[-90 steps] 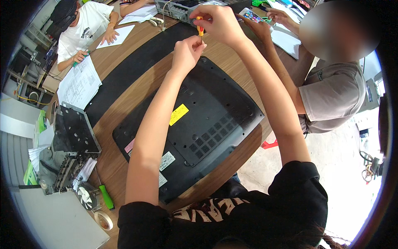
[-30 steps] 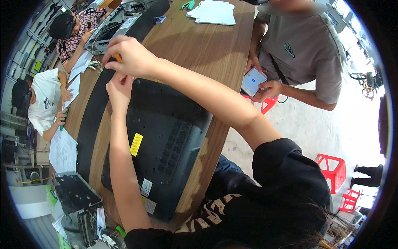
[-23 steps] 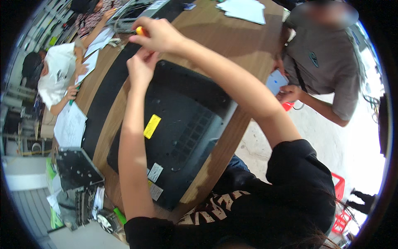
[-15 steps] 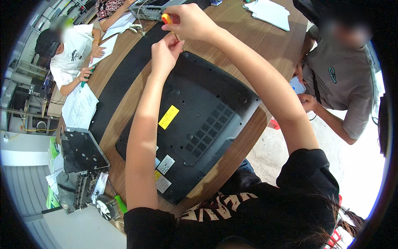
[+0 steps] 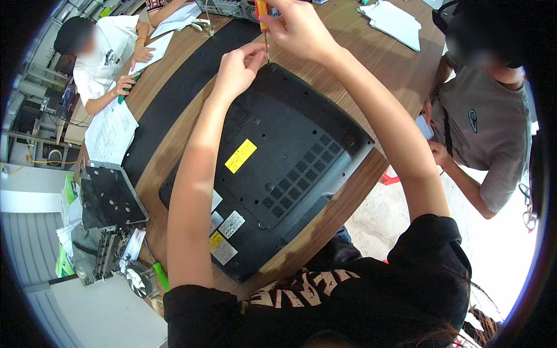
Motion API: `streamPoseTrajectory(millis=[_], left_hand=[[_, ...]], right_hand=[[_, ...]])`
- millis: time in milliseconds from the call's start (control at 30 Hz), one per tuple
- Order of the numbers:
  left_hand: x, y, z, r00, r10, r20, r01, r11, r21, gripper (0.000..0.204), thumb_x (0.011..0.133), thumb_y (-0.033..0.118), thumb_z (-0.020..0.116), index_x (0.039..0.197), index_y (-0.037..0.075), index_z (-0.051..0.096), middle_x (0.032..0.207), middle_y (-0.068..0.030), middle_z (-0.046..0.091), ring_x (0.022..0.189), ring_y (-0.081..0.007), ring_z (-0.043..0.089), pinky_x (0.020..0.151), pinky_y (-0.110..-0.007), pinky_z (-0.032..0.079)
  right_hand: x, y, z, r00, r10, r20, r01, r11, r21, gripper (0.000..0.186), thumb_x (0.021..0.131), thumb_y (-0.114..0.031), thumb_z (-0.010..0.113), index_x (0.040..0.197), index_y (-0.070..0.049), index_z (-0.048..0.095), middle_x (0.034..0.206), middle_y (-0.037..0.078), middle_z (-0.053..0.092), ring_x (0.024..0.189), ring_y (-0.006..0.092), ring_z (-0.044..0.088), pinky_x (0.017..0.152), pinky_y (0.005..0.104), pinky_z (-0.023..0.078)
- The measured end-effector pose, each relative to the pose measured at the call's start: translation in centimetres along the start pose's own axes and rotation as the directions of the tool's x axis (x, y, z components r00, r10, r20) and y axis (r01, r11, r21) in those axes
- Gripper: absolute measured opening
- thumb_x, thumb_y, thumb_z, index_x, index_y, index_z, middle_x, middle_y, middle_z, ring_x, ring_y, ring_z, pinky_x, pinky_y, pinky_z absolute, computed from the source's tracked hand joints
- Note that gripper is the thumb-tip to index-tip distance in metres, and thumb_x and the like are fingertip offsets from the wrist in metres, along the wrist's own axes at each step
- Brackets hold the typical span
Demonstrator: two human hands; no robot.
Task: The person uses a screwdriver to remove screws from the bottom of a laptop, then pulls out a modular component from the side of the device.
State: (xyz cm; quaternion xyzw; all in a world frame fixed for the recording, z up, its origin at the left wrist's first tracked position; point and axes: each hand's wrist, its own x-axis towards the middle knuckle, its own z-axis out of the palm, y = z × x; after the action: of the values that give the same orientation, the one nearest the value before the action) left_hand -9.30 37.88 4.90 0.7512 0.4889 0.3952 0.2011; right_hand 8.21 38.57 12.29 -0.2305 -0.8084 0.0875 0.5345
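A black laptop (image 5: 278, 139) lies upside down on the table, its vent grilles, screw holes and stickers showing. At its far corner a screwdriver (image 5: 262, 10) with an orange-yellow handle stands nearly upright, its thin shaft pointing down to the casing. My right hand (image 5: 301, 32) is closed around the handle. My left hand (image 5: 235, 72) has thumb and fingers pinched at the lower shaft, close to the tip. Whether a screw sits under the tip is too small to tell.
Opened metal computer parts (image 5: 110, 197) and a fan (image 5: 139, 281) with a green-handled tool (image 5: 161, 276) lie at left. Papers (image 5: 110, 139) lie beside a black strip (image 5: 174, 98). A co-worker in white (image 5: 110, 55) sits far left; another in grey (image 5: 481, 122) holds a phone at right.
The screwdriver has gone from tilted to nearly upright, its tip now at the laptop's corner. Both my hands appear slightly farther right in the view, which has shifted a little.
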Motion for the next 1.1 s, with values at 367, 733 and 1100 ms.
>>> streamPoseTrajectory(millis=[367,733,1100], left_hand=[[-1.1,0.3,-0.1,0.997,0.025,0.068,-0.026,1.000,0.015,0.020,0.083,0.011,0.070,0.100,0.001,0.070,0.090,-0.0136,0.072,0.080,-0.0187,0.071,0.074,-0.029,0.055],[-13.5,5.9,-7.8,0.997,0.070,-0.028,-0.069,0.998,0.009,0.013,0.085,0.014,0.069,0.093,0.004,0.073,0.090,-0.0081,0.072,0.082,-0.0127,0.066,0.074,-0.026,0.050],[-27.6,8.3,-12.1,0.868,-0.463,-0.179,0.405,0.869,-0.286,0.014,0.088,0.005,0.064,0.100,0.002,0.070,0.091,-0.0078,0.069,0.083,-0.0111,0.063,0.074,-0.024,0.050]], right_hand=[[0.7,-2.1,-1.1,0.995,0.097,0.007,-0.097,0.995,0.012,0.033,0.084,0.004,0.054,0.116,0.000,0.053,0.085,0.019,0.062,0.071,0.0304,0.066,0.063,0.0351,0.052],[-5.1,-11.4,-6.2,0.946,0.196,-0.259,-0.121,0.953,0.279,0.039,0.096,-0.003,0.051,0.132,0.008,0.041,0.117,0.025,0.056,0.100,0.0349,0.064,0.080,0.0449,0.060],[-6.4,-8.4,-4.8,0.909,0.409,-0.075,-0.365,0.872,0.326,0.039,0.100,-0.016,0.047,0.137,-0.005,0.043,0.098,0.006,0.054,0.083,0.0074,0.047,0.069,0.0218,0.042]])
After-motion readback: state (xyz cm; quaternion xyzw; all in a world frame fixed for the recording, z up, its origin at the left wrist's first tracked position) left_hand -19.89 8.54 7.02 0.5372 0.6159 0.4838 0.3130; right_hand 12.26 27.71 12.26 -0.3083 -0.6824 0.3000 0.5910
